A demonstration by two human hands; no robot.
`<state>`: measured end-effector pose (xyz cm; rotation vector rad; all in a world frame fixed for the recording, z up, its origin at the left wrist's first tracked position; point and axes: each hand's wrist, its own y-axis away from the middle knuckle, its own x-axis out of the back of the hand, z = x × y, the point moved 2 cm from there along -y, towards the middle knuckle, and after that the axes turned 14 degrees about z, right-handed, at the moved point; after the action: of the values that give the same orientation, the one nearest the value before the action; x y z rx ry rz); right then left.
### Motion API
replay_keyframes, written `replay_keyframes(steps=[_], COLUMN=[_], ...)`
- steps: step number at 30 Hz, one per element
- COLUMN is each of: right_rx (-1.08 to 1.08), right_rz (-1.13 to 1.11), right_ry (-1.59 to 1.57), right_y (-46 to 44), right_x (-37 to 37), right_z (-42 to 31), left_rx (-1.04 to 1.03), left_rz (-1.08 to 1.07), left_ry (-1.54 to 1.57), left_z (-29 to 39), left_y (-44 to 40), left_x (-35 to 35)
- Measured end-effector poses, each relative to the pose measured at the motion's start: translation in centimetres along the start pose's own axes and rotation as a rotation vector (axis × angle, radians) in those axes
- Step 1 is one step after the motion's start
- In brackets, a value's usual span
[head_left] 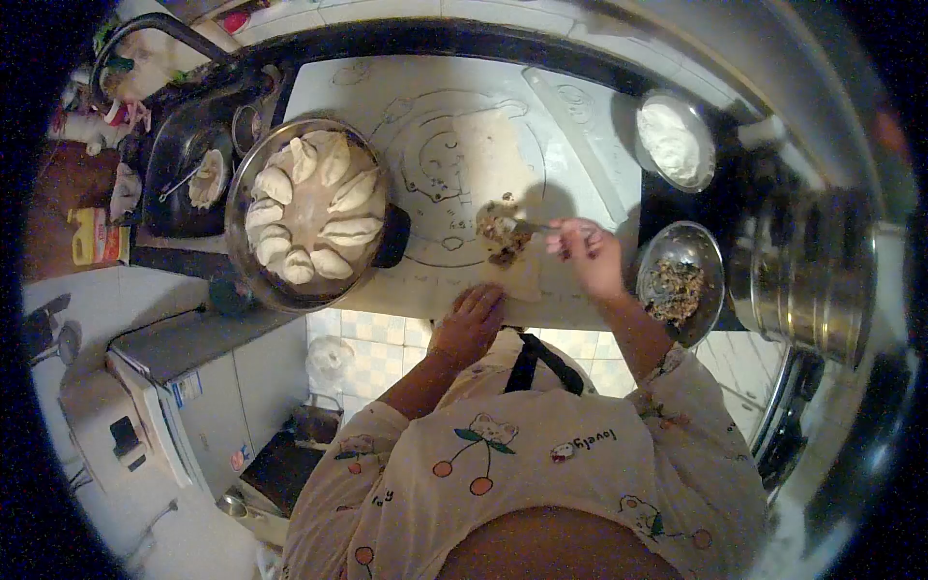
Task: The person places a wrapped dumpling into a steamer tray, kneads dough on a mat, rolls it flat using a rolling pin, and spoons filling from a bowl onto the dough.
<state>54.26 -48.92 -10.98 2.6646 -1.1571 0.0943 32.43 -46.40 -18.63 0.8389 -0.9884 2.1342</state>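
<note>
My right hand [589,257] is closed around the handle of a spoon [535,228]. The spoon's head rests in a dark, chopped filling [505,253], spread over the near part of a long flat sheet of dough [493,155]. The dough lies on a white printed mat [425,116]. My left hand [469,322] rests with fingers stretched out at the mat's front edge, beside the near end of the dough. To the right, a metal bowl [713,253] holds more of the filling.
At left, a large round pan [240,261] holds several folded dumplings [350,230] in a ring. A long pale bar [577,145] lies across the mat's right side. Behind the filling bowl stands a bowl of white flour [674,140]. Stacked metal steamers [812,271] stand far right; a black sink [179,145] is left.
</note>
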Motion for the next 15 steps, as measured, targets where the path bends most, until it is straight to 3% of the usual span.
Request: replay_keyframes(steps=[3, 6, 10, 15], right_rx=[0.201, 0.123, 0.215, -0.003], right_rz=[-0.017, 0.075, -0.015, 0.137], right_ry=[0.103, 0.031, 0.075, 0.012], right_y=[-0.3, -0.8, -0.3, -0.7], right_x=[-0.4, -0.3, -1.1, 2.8], right_z=[0.9, -0.4, 1.0, 0.1], left_rx=[0.009, 0.009, -0.018, -0.020], left_rz=[0.007, 0.029, -0.024, -0.051], left_ry=[0.025, 0.034, 0.015, -0.018], left_z=[-0.1, -0.2, -0.1, 0.0], left_y=[0.0, 0.1, -0.2, -0.3], left_x=[-0.3, -0.1, 0.0, 0.6])
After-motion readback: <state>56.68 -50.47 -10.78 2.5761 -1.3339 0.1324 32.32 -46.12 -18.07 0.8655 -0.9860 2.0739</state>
